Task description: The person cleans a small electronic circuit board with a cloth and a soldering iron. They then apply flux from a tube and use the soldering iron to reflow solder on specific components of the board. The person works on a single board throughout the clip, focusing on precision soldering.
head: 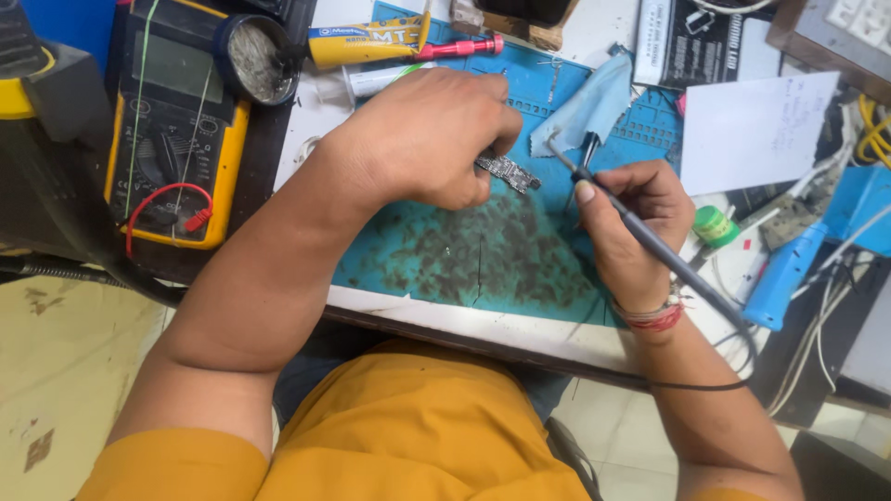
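The mat (483, 260) is teal, mottled with dark stains. The multimeter (176, 121) is yellow and dark grey with a red lead. The cloth (585, 111) is pale blue. The shirt (408, 436) is mustard orange. The wrist thread (654, 318) is red and white. The soldering iron (640, 227) is dark grey.

The circuit board (509, 173), small, narrow and grey with tiny components, lay flat on the stained blue mat (483, 250), one end hidden under fingers. The soldering iron (640, 230), slim and dark with a trailing cable, slanted tip-down just beside the board.
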